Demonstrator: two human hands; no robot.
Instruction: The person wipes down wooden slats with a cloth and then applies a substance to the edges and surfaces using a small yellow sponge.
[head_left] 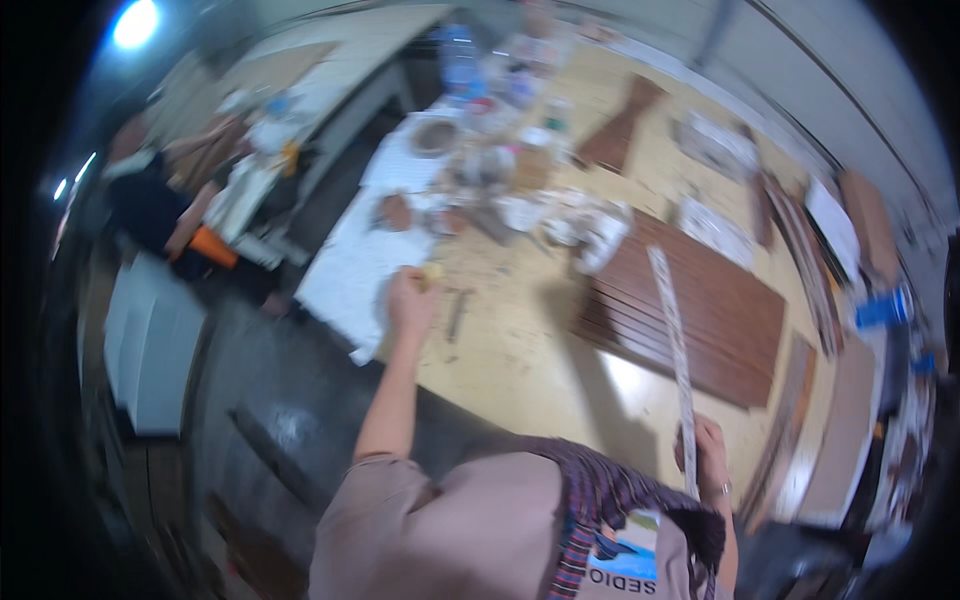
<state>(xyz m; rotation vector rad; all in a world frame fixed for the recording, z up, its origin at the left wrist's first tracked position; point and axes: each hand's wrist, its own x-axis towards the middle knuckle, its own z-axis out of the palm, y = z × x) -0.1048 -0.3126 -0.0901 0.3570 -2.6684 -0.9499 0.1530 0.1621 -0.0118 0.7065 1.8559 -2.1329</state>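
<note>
My left hand (408, 305) is closed at the left side of the yellowish tabletop, by white paper sheeting. A small pale yellow piece (432, 271) shows at its fingertips; blur hides its kind. On the right, my right hand (710, 452) is closed around the lower part of a long, narrow, whitish mottled strip (672, 325). The strip points away from me and passes in front of a stack of brown wooden boards (700, 305). A short dark stick (459, 315) lies just right of my left hand.
Tubs, bottles and crumpled cloths (585, 222) crowd the table's far left. A brown wooden piece (625, 125) and plastic-wrapped packets lie farther back. Long wooden strips (785, 430) and a blue can (884, 308) are at the right. Another person (150, 205) works at the left.
</note>
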